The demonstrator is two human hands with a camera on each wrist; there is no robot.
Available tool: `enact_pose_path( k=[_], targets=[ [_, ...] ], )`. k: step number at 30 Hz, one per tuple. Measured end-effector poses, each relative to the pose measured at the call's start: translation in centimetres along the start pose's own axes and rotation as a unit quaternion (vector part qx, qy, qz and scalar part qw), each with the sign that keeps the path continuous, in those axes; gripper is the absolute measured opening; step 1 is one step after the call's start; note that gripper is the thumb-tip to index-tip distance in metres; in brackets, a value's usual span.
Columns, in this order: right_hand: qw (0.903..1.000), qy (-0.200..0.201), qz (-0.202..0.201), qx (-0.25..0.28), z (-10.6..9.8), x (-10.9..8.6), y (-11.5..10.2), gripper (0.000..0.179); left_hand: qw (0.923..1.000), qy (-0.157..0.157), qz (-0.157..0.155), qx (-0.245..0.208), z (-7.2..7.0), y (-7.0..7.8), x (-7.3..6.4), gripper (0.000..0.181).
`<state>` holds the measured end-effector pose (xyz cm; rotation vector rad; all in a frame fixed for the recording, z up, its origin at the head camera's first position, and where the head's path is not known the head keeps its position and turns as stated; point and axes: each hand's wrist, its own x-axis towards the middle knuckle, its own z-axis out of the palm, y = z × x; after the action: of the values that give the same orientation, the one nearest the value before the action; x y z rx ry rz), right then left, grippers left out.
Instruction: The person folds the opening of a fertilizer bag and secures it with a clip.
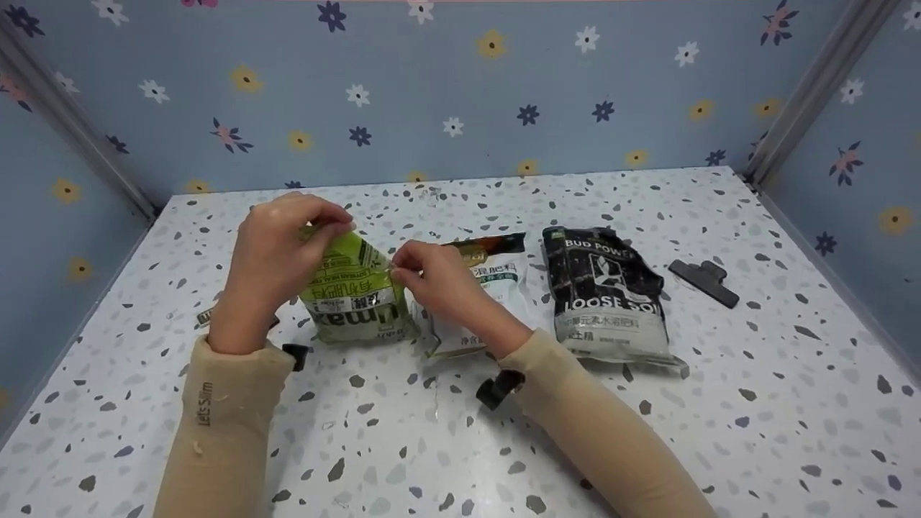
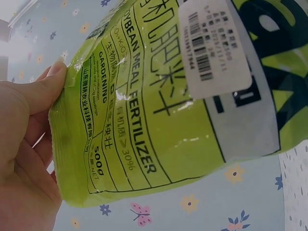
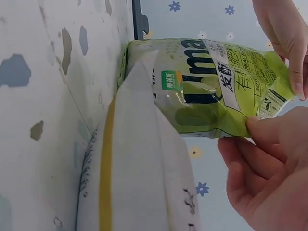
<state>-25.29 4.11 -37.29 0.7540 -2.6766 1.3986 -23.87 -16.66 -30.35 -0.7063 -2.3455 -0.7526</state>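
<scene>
A green soybean meal fertilizer bag (image 1: pixel 352 295) stands upright on the table, its top drawn up between both hands. My left hand (image 1: pixel 277 248) pinches the top edge; in the left wrist view the thumb of the left hand (image 2: pixel 29 110) lies on the near face of the green bag (image 2: pixel 139 120). With thumb and fingertips my right hand (image 1: pixel 446 280) pinches the upper right corner. The right wrist view has this right hand (image 3: pixel 269 163) at the corner of the green bag (image 3: pixel 192 86). Directly under the right forearm lies a white fertilizer bag (image 1: pixel 514 295), partly hidden.
To the right lies a black and grey loose-soil bag (image 1: pixel 611 295), with a black bag clip (image 1: pixel 705 282) beyond it. A small labelled item (image 1: pixel 206 316) sits left of the green bag, mostly behind the left wrist. Patterned wall panels (image 1: pixel 460 93) edge the speckled table (image 1: pixel 403 446).
</scene>
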Motion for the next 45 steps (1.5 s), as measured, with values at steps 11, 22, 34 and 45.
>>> enact_pose_path(
  k=[11,22,34,45],
  targets=[
    [0.9972,0.003,-0.067,-0.033,0.1,-0.1,0.3,0.018,0.9998,-0.021,-0.001,0.000,-0.5,-0.1,-0.2,0.010],
    [0.9979,-0.003,-0.061,-0.023,0.1,-0.4,0.5,0.022,0.9919,-0.029,-0.123,-0.012,-2.9,-2.0,-0.8,0.038],
    [0.9983,-0.008,-0.053,-0.025,0.1,-0.2,0.2,0.021,0.9396,-0.222,-0.258,-0.036,-6.1,-6.9,-2.7,0.068],
    [0.9982,-0.009,-0.056,-0.016,0.1,-0.3,0.4,0.020,0.8516,-0.387,-0.345,0.075,-6.5,-10.9,-5.0,0.069]
  ],
)
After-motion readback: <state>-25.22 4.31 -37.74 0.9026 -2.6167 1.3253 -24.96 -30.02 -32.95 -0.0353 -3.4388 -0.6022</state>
